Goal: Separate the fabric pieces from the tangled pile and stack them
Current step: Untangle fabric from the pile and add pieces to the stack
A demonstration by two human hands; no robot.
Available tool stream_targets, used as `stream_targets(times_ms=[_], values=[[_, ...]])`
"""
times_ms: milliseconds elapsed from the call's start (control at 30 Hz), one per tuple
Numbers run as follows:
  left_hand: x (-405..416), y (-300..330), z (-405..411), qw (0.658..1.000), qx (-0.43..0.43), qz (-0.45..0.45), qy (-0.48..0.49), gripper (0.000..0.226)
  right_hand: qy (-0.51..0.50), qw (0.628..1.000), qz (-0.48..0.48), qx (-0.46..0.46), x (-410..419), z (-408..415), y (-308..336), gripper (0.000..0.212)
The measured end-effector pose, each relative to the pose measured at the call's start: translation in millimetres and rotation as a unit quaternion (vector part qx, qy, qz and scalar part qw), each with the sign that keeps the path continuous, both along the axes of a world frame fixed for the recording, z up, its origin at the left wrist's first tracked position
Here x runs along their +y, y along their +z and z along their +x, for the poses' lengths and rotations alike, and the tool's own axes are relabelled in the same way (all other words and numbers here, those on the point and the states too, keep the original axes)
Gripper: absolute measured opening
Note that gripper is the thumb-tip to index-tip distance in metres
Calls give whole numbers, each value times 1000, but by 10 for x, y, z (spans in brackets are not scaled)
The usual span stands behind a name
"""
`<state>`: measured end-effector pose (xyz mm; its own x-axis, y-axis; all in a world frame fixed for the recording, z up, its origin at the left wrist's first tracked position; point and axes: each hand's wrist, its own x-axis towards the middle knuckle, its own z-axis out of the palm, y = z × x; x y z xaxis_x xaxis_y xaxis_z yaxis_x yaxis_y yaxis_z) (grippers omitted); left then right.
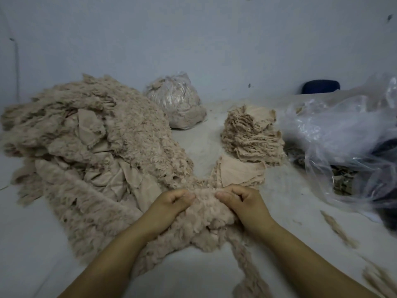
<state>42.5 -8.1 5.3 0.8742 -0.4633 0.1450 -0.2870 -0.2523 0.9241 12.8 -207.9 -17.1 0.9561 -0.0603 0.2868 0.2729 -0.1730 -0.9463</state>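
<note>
Both hands, left and right, pinch a frayed clump at the pile's near end; the stack lies far-right, nearer the right hand.

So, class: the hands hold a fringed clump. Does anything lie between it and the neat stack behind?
Yes. A small flat pile of fabric pieces lies on the surface between the clump, pinched by the left hand and right hand, and the tall stack. It is low; otherwise nothing visible blocks the way.
</note>
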Motion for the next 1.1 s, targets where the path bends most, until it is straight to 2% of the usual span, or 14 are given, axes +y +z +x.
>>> stream_targets(times_ms=[100,133,167,200,233,267,433,500,567,633,733,800,867,1100], values=[[-78,85,33,997,-58,-44,36,31,27,999,29,3,32,-13,-22,51],[-126,119,49,995,-83,-37,30,33,31,999,26,-1,58,-19,-23,52],[-176,142,76,994,-111,-14,19,34,26,999,25,-12,76,-20,-27,41],[-224,151,100,991,-137,15,3,35,16,999,28,-18,85,-17,-14,20],[-256,143,130,987,-155,37,-9,34,3,999,34,-24,82,-3,-2,12],[-275,129,148,986,-159,42,-15,33,-13,999,44,-27,76,3,25,20],[-199,15,204,998,-42,-30,25,45,-123,981,151,-23,-116,63,48,31],[-148,13,208,999,-8,19,-24,53,-118,980,161,6,-117,89,33,35],[-152,12,178,990,-50,92,-92,54,-108,975,194,23,-70,118,21,36],[-209,-18,149,983,-101,85,-125,41,-56,971,232,32,-24,98,23,32],[-271,-45,112,988,-72,46,-129,27,-4,993,108,36,21,19,28,41],[-273,-33,91,986,-31,53,-156,20,-69,991,116,8,5,15,67,41],[-250,-23,97,980,-19,95,-171,40,-135,973,185,-4,-65,56,110,44],[-157,1,178,976,17,103,-193,47,-250,943,218,-22,-107,100,146,39]])
